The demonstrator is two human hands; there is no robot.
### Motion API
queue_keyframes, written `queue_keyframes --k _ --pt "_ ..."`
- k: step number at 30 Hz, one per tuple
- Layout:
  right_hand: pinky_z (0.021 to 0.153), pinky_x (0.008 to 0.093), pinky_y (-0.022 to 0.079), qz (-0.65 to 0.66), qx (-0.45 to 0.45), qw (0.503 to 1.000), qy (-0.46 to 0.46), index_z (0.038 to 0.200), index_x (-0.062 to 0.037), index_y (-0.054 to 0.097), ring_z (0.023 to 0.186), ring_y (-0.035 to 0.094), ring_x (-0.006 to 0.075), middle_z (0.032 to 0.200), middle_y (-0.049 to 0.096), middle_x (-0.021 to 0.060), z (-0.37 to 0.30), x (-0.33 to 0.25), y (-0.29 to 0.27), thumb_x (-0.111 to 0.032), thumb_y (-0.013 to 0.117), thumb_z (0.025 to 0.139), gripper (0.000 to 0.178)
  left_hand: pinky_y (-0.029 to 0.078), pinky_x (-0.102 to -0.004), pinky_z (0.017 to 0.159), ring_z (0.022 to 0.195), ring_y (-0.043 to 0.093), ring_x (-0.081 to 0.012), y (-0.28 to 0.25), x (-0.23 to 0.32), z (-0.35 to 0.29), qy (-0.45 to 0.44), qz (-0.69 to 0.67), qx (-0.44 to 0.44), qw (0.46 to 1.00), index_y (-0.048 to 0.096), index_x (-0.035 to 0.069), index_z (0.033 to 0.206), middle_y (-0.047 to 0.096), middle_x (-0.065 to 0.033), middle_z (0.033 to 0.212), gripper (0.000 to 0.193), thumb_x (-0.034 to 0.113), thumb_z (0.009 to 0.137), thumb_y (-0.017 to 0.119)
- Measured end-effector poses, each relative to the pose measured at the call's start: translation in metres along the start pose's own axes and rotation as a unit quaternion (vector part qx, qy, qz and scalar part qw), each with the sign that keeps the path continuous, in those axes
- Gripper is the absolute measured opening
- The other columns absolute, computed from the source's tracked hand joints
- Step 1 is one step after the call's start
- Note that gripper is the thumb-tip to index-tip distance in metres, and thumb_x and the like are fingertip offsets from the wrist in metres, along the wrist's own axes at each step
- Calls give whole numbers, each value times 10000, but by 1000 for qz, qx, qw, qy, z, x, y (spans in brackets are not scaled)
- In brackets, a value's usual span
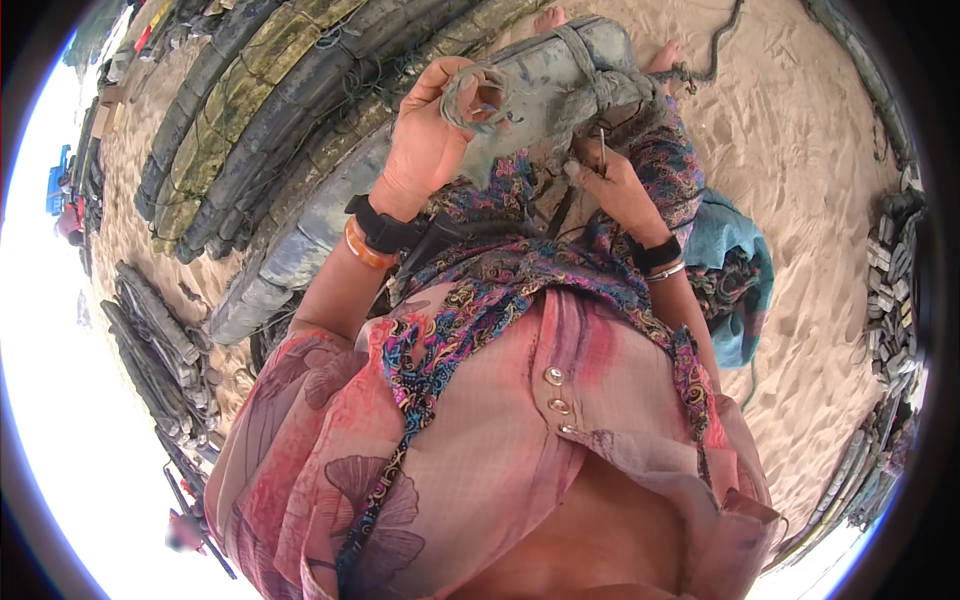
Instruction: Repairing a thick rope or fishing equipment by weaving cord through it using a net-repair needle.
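Raised at upper centre, my left hand (425,150) is closed around a small coil of green twine (478,122), its loop standing up from the fingers. My right hand (618,188) is closed on a thin metal tool (602,148); its tip points up, and its kind cannot be made out. Just beyond both hands lies a long grey-green wrapped bundle (540,85), reaching toward the lower left. A thick knotted rope (598,88) binds its far end. My right hand is close to this rope, below the bundle's near side.
Several long, dark and yellowish wrapped bundles (245,100) lie side by side at upper left. A blue bag (745,260) with dark netting sits on sand (810,260) at my right. Beyond it are stacked grey blocks (888,290). A loose rope (715,55) crosses the sand.
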State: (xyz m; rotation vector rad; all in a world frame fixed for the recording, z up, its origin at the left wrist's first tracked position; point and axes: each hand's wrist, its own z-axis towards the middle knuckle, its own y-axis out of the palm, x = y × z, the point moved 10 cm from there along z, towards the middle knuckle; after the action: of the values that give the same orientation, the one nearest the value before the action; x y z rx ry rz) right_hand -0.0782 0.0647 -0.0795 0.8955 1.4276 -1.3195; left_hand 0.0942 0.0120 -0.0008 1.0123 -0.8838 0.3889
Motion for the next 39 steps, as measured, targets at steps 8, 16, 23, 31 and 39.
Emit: queue_keyframes --k 8,16,23,31,39 --pt "497 186 365 182 -33 976 111 1021 0 574 575 448 31 708 537 -25 -18 -2 -18 -171 568 855 239 469 -306 679 835 594 -225 47 -18 -25 124 752 -173 624 574 46 966 591 -161 933 147 61 826 530" --pt "485 191 386 310 30 940 141 1072 45 552 569 503 52 807 610 19 -15 24 -3 -37 551 801 283 480 -295 688 779 606 -236 50 -127 -32 -197 444 -206 849 594 -43 908 625 -129 804 158 48 794 534" --pt "489 188 367 -162 145 967 130 887 4 637 556 485 50 678 589 -23 -26 21 -68 -141 586 816 170 485 -264 646 744 592 -135 36 -89 -38 -354 348 -160 853 491 -84 1108 613 -118 907 341 120 846 566" --pt "446 182 261 308 159 935 72 779 -41 600 491 353 20 621 505 -48 -45 -17 -77 -98 564 809 74 498 -355 675 795 598 -243 91 -10 12 163 700 -84 690 526 41 1101 580 -105 997 385 252 794 626" --pt "490 180 273 168 105 973 115 743 -73 579 539 370 13 613 475 -76 -66 -9 -84 -78 598 761 26 493 -371 701 955 529 -234 96 -43 40 129 788 -64 598 580 138 1090 532 -43 998 376 271 744 644"
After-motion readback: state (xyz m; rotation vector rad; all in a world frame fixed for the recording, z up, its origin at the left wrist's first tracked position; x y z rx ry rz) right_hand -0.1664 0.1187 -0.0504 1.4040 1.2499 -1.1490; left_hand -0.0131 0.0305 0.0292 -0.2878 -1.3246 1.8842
